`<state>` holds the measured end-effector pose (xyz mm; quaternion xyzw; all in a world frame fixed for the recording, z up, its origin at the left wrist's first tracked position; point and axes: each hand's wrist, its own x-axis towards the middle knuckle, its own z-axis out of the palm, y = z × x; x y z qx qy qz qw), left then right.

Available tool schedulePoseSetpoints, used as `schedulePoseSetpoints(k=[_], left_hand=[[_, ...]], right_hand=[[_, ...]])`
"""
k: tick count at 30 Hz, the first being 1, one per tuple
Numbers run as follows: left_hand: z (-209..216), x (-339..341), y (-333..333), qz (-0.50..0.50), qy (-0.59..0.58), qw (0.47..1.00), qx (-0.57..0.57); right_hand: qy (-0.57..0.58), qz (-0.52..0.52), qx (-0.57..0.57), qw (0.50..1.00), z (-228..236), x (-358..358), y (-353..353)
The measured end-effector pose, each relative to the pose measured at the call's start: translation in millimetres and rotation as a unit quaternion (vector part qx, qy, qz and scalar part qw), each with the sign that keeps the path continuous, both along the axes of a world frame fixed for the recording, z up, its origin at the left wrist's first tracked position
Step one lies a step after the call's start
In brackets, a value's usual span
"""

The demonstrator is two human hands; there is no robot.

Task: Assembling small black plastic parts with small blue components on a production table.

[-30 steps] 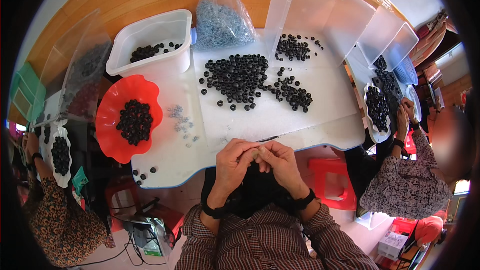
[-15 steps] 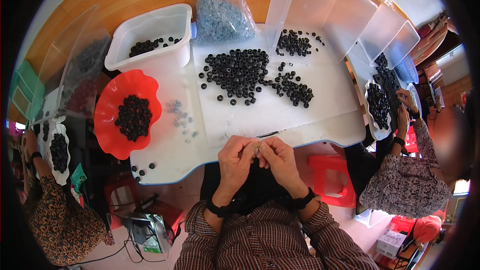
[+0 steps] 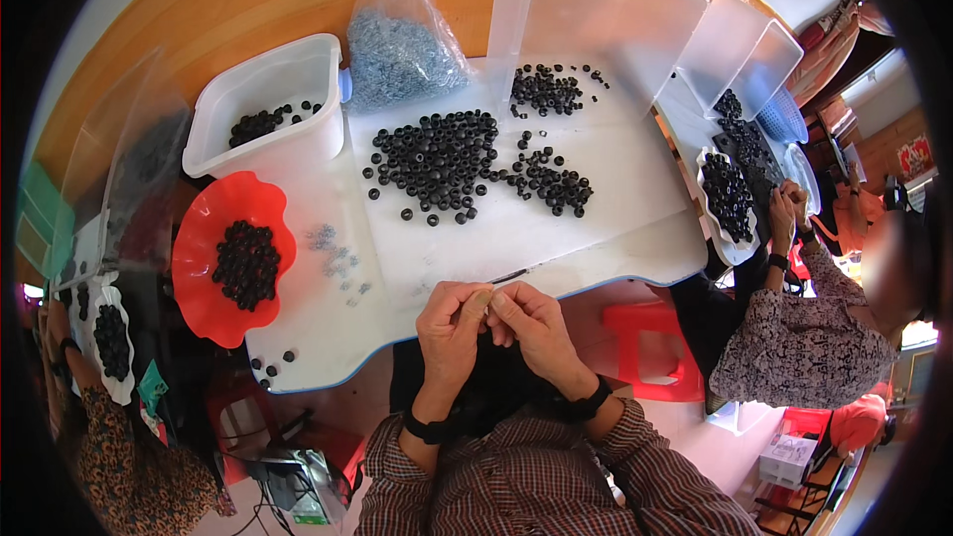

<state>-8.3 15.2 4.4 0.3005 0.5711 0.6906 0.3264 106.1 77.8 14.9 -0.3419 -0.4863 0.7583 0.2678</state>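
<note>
My left hand [image 3: 453, 333] and my right hand [image 3: 537, 330] meet just off the table's front edge. Thumbs and fingers of both are pinched together at the tips, and whatever lies between them is too small and covered to name. Right beyond the fingertips, a thin dark stick-like tool [image 3: 509, 276] rests on the white tabletop [image 3: 606, 250]. Farther back lies a large heap of black ring-shaped pieces [image 3: 434, 159], with a heap of smaller black pieces [image 3: 548, 187] to its right. Small clear bluish pieces [image 3: 336, 263] are scattered left of my hands.
A red wavy-rimmed bowl [image 3: 194, 283] holds black pieces at left. Behind it stand a white tub [image 3: 328, 144] and a bag of bluish pieces [image 3: 402, 65]. Clear plastic bins [image 3: 615, 20] stand at the back right. Co-workers sit on both sides; a red stool [image 3: 650, 352] is at right.
The whole view has shifted, so the table and its contents sit farther left and mostly lower. Both hands stay pinched together, with slightly changed finger positions.
</note>
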Motion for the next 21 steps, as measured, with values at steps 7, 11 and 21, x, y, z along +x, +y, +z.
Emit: schedulePoseSetpoints(k=[7,11,21], left_hand=[[-1.7,0.8,3.0,-0.031,-0.086,0.995,-0.039],[-3.8,1.3,4.9,-0.038,-0.113,0.992,-0.031],[1.3,7.6,9.6,-0.030,-0.077,0.996,-0.024]], right_hand=[[-0.046,-0.028,0.106,0.993,2.8,0.2,-3.7],[-0.048,-0.035,0.121,0.991,2.0,-0.2,-3.4],[-0.065,-0.077,0.139,0.985,5.8,3.4,0.6]])
